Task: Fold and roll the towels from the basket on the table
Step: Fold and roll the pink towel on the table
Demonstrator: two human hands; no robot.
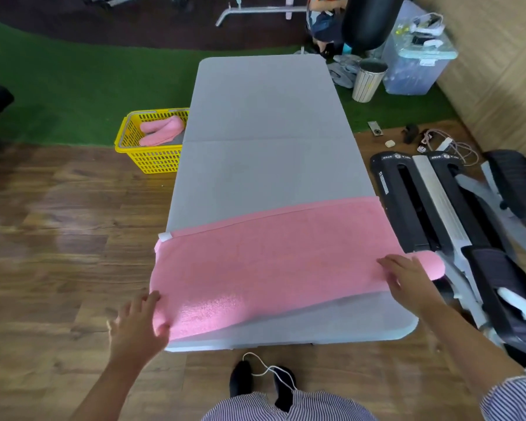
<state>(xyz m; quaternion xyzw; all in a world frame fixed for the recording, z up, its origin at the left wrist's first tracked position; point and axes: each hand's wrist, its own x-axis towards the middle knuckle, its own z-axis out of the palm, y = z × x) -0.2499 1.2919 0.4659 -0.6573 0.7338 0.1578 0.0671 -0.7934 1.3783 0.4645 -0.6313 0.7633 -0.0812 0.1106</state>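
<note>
a yellow basket (pixel 148 153) with rolled pink towels (pixel 161 130) stands on the floor beside the table's (pixel 264 117) left edge. the left hand (pixel 137 323) pinches the towel's (pixel 271 253) near-left corner. the pink towel lies folded across the table's near end. the right hand (pixel 407 281) rests spread on its right end, by a rolled part overhanging the right edge.

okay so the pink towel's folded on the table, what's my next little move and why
Probably start rolling from the right end: the towel lies flat in a long folded strip across the table, your right hand already rests on that end, and your left hand holds the other.
</note>
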